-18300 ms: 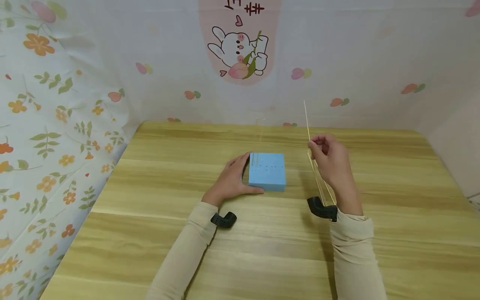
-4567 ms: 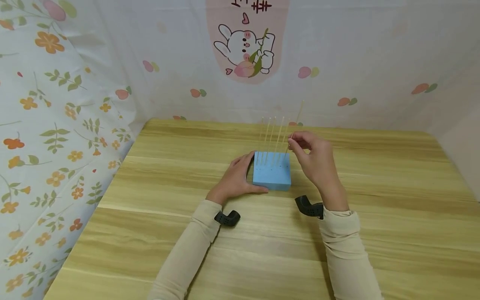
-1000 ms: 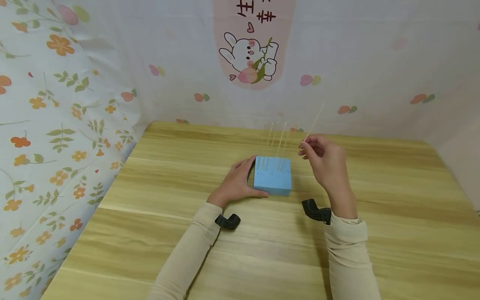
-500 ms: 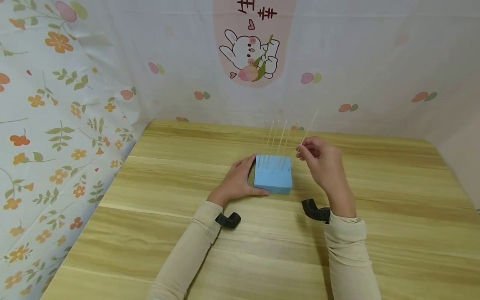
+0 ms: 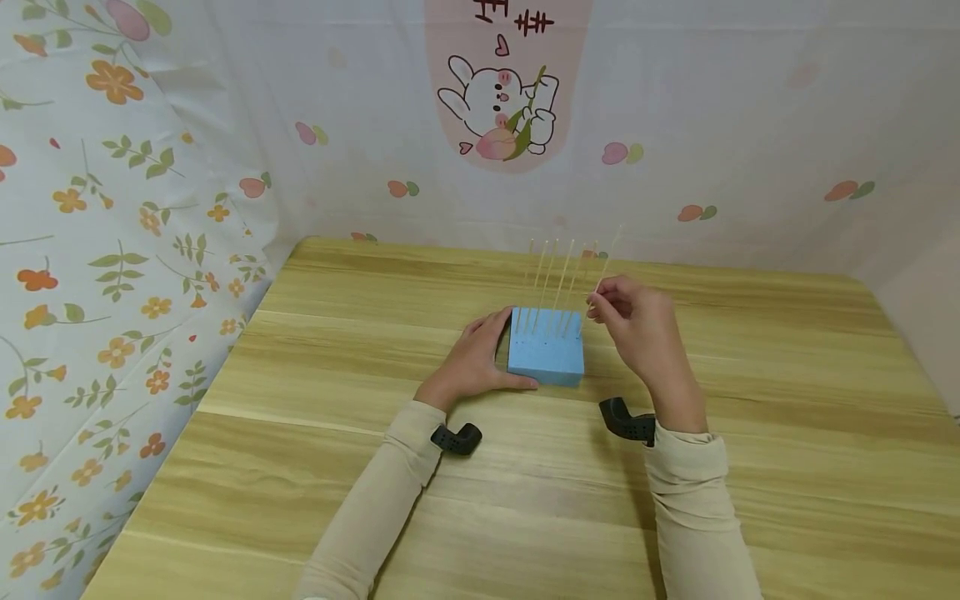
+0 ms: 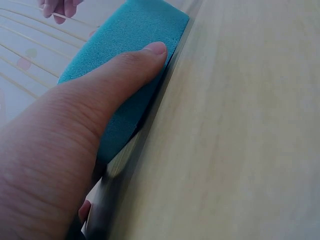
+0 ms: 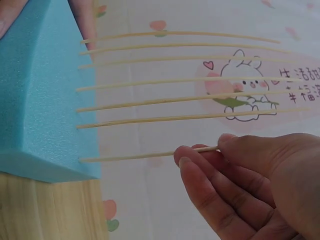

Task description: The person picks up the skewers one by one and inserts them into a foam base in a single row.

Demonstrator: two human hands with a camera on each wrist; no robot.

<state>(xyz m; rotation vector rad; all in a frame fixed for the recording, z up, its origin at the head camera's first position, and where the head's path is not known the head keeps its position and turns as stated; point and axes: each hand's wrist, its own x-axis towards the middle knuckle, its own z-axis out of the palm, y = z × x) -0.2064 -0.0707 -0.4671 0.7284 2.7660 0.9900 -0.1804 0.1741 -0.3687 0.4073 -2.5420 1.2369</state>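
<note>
A light blue foam block (image 5: 546, 358) sits on the table, with a row of thin wooden skewers (image 7: 165, 102) standing in its top. My left hand (image 5: 468, 367) grips the block from the left, the thumb (image 6: 130, 70) pressed along its near face and the fingers at its far left side. Between thumb and fingertips, my right hand (image 5: 637, 325) pinches one more skewer (image 7: 130, 157) partway up. In the right wrist view, that skewer's lower end meets the block's top at the end of the row; how deep it sits cannot be seen.
The wood-grain table (image 5: 787, 433) extends to both sides of the block. Behind it hangs a white printed cloth (image 5: 712, 100), and a flowered cloth (image 5: 127, 275) hangs at the left. A black curved mount (image 5: 459, 439) projects from the left wrist, another black mount (image 5: 626, 421) from the right.
The block's two skewers have become a row of several; the bundle once in my right hand is gone. Lately that hand moved left, bringing its tilted skewer more upright and onto the block.
</note>
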